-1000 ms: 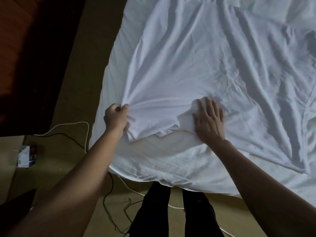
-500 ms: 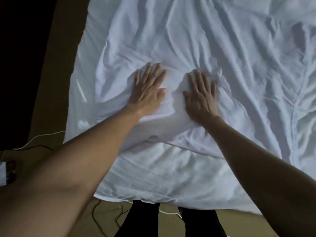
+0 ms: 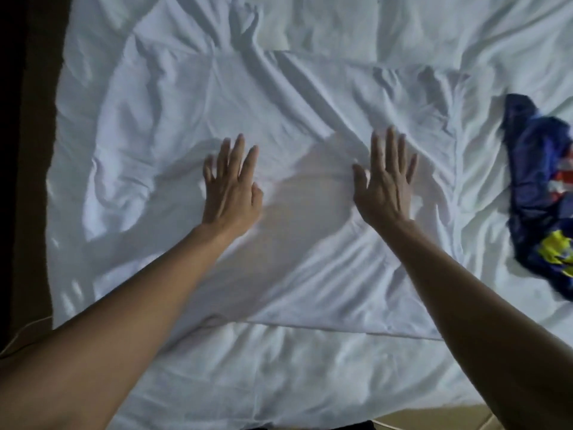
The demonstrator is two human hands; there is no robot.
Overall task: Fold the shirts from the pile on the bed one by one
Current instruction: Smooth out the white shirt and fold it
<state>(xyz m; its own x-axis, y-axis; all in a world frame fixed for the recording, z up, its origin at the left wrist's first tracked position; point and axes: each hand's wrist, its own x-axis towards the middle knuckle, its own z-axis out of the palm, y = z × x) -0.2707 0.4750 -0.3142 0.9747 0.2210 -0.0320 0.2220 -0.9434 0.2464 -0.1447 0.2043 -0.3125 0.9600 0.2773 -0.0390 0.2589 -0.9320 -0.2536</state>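
Shirt (image 3: 294, 212), white, lies spread flat on the bed (image 3: 279, 383), head view. My left hand (image 3: 231, 187) and right hand (image 3: 384, 187) rest on it, fingers spread, palms down. No fold made yet; a blue garment (image 3: 539, 193) waits at right.

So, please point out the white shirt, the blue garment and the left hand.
white shirt (image 3: 310, 103): head view, upper middle of the fabric.
blue garment (image 3: 533, 169): head view, its dark blue middle.
left hand (image 3: 231, 193): head view, back of the hand.
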